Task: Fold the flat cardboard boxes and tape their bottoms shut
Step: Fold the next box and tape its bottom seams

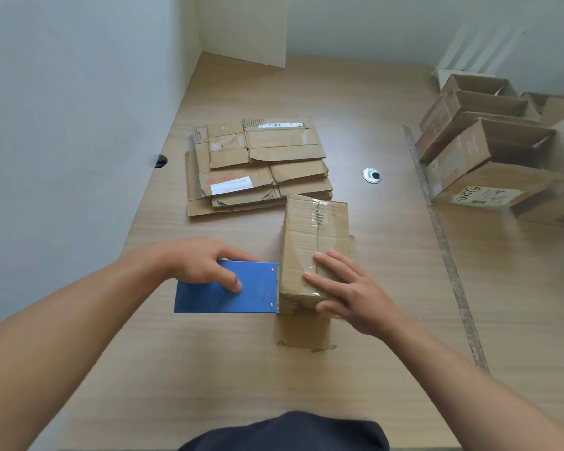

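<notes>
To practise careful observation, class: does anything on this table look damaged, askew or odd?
The box being taped is creased, its near flap ragged and torn. The folded boxes at the right lean in an uneven pile.

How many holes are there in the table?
2. A metal-ringed hole lies right of the flat cardboard stack; a dark hole sits at the left edge of the table, against the wall. Cardboard could hide more.
</notes>
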Demonstrator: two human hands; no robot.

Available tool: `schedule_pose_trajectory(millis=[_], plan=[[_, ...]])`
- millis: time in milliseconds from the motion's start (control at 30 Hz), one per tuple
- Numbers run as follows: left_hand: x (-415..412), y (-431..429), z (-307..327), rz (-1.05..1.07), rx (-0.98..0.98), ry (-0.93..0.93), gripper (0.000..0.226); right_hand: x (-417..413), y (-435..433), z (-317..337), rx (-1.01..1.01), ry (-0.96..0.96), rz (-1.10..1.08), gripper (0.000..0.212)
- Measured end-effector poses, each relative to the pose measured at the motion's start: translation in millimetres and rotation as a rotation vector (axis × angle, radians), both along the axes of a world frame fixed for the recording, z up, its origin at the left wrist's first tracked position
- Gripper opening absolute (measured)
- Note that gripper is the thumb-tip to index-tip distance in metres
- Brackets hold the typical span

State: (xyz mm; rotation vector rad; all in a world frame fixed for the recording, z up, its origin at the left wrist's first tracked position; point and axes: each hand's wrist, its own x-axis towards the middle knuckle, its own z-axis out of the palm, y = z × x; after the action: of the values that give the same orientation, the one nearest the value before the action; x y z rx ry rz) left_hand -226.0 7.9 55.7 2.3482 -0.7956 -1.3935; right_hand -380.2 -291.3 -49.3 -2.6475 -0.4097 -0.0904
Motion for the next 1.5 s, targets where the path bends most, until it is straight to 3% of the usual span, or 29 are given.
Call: schedule_pose_trajectory(millis=[400,533,967,1500], plan=[[17.8,49.8,1.8,0.068,0.052,0.014,0.043,0.4,0.9,3.6,-0.008,0.037,0.005,0.047],[15.7,38.5,-10.4,0.08,0.082,0.021,0.03,0.7,1.1,5.4,0.024,0.05,0.005,0.047],[5.0,-17.2,-40.4,0.062,0.126,0.048,0.022,1.4,3.6,9.7,0.056,0.123,-0.025,0.048],[-30.5,-44.5,-24.4,0.049,0.197,-0.353,0.038,-0.5,11.1,17.8,0.088,0.177,-0.072,0.048]])
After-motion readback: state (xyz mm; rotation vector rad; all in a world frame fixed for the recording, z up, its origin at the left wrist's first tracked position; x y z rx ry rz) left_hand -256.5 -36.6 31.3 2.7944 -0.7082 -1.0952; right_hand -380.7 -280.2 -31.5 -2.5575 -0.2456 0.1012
